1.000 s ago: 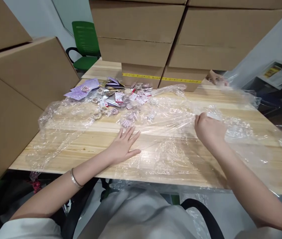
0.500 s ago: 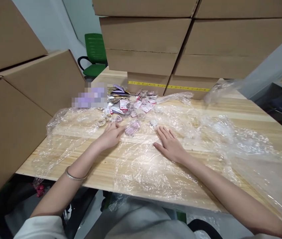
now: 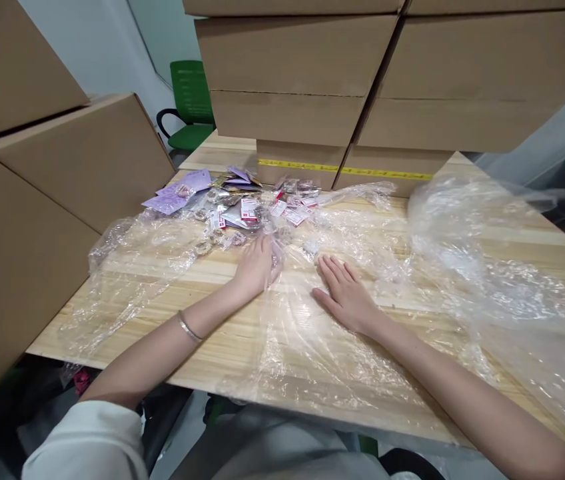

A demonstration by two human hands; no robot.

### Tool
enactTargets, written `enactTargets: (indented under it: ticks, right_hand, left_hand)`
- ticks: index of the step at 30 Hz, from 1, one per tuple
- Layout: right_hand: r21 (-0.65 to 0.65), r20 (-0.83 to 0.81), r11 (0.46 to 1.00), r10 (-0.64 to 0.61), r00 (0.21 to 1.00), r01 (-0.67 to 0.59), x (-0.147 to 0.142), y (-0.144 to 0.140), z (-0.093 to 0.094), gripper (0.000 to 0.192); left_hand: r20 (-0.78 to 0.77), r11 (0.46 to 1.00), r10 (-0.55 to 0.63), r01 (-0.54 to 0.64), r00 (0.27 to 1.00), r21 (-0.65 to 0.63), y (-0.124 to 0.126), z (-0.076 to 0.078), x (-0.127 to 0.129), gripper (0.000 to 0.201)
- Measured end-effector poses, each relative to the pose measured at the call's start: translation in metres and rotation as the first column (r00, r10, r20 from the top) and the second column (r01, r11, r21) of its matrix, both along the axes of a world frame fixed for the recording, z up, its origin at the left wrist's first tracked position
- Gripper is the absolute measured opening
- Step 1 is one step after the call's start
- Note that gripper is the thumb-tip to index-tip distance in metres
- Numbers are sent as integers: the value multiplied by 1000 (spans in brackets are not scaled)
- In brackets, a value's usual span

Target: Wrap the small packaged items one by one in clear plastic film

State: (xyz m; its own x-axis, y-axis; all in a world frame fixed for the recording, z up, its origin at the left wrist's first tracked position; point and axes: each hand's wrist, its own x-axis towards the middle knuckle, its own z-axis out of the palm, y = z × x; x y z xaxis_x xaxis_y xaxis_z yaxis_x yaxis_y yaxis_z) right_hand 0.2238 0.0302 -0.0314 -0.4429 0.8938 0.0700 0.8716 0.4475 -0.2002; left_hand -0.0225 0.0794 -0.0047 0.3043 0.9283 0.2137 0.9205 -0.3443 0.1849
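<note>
Left hand (image 3: 257,267) has slid right since a moment ago, now gripping plastic wrap (image 3: 312,320) by the packets (image 3: 252,207); right hand (image 3: 345,297) stays flat, fingers loose, on the table (image 3: 202,360).

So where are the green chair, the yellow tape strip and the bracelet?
Green chair (image 3: 191,90): head view, on its backrest.
Yellow tape strip (image 3: 302,165): head view, on its left half across the box front.
Bracelet (image 3: 188,327): head view, on the band at the left wrist.

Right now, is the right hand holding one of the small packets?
No, the right hand lies flat and open on the plastic sheet, apart from the packets farther up the table.
</note>
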Motion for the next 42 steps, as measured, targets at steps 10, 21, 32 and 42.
enactTargets:
  ticks: [10,21,32,42]
  right_hand:
    - [43,-30,999,14,999,-12,2,1,-4,78]
    - [18,-67,1000,7,998,-6,2,-1,-1,78]
    - [22,-69,1000,5,998,-3,1,0,1,75]
    - [35,-37,999,-1,999,2,1,0,1,73]
  left_hand:
    - [12,927,370,-370,929,55,14,-12,-4,112]
    - [-75,975,213,-206,974,86,11,-4,-7,62]
    - [-164,999,32,-28,986,30,-6,-1,-15,58]
    - [-297,989,-112,136,948,62,-12,6,-13,45]
